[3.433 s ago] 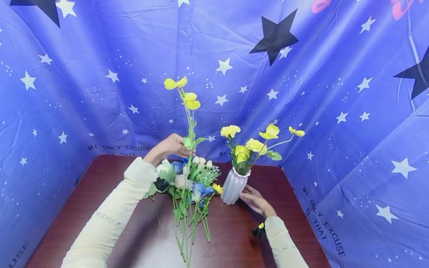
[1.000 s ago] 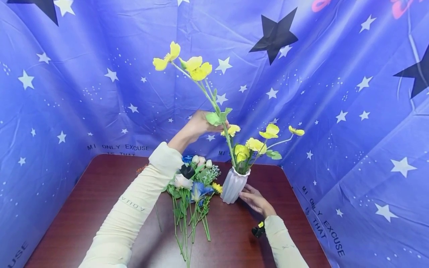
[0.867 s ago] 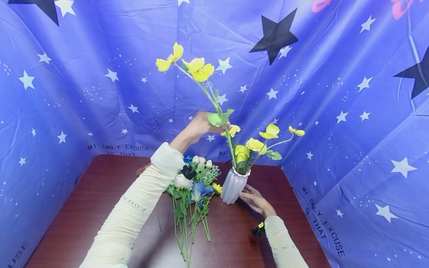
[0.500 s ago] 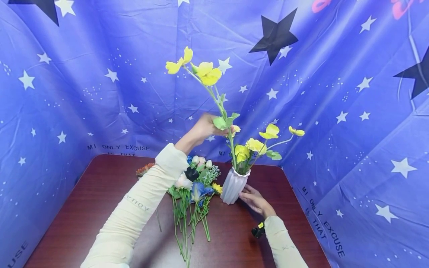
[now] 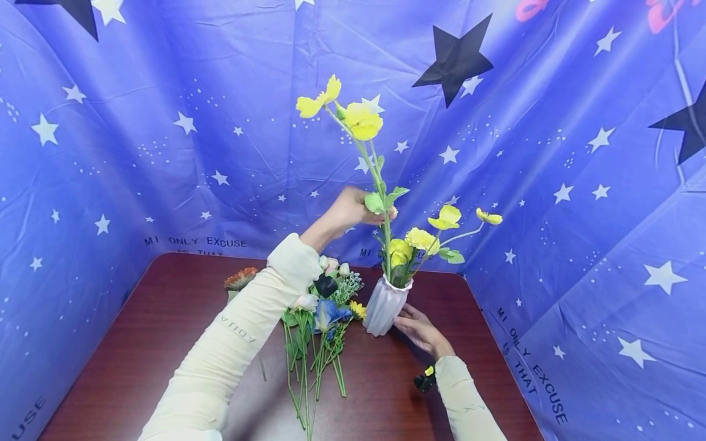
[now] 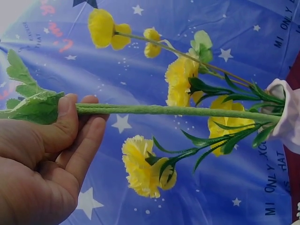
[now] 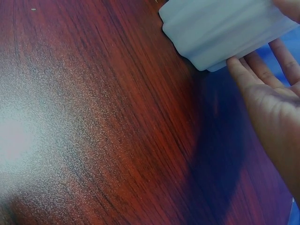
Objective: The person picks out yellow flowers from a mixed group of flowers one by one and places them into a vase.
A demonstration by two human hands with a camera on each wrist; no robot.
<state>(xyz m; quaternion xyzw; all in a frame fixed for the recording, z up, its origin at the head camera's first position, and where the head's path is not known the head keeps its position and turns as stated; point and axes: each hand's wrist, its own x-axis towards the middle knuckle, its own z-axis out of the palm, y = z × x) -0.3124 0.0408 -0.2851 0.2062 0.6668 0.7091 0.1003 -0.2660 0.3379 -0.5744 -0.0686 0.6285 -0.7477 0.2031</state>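
Flower stem point(image 6: 159, 110): base hidden inside vase point(image 5: 384, 308) | left hand point(image 5: 353, 208): pinches stem | right hand point(image 5: 421, 332): half-curled round vase, partly hidden

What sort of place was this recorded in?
Probably a makeshift recording booth: a star-printed cloth hangs along the back and both sides of a dark red table, where cut flowers lie near a vase.

Yellow flowers point(image 5: 363, 121), star-patterned blue backdrop point(image 5: 242, 61)

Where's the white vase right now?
In the head view, the white vase sits on the table right of centre, between the flower pile on its left and the person's right hand touching its side.
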